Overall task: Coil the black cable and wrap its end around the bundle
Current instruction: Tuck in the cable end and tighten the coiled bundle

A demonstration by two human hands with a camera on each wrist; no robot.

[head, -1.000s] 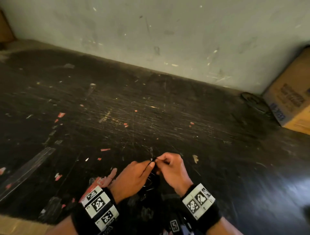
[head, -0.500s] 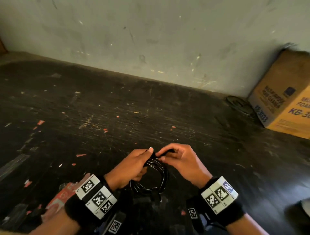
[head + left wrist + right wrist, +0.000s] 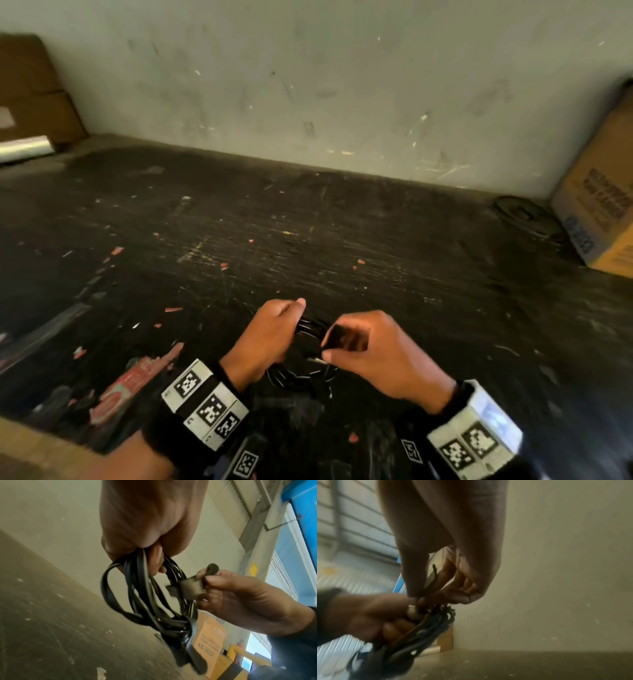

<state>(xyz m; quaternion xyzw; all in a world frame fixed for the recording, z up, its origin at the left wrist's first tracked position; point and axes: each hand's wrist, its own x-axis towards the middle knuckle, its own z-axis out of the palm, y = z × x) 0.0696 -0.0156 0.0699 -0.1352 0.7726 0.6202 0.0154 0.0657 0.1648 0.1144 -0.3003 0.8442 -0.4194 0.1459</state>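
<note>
The left hand point(image 3: 270, 337) has its grip clenched round the top of the coiled black cable point(image 3: 137, 595), whose loops hang below the fist, above the scratched dark worktop point(image 3: 308, 240). Just beside it, the right hand point(image 3: 373, 349) pinches the cable's plug point(image 3: 189, 590) between thumb and fingertips, close against the bundle. A cardboard box point(image 3: 603, 205) stands at the worktop's far right against the pale wall point(image 3: 308, 85).
</note>
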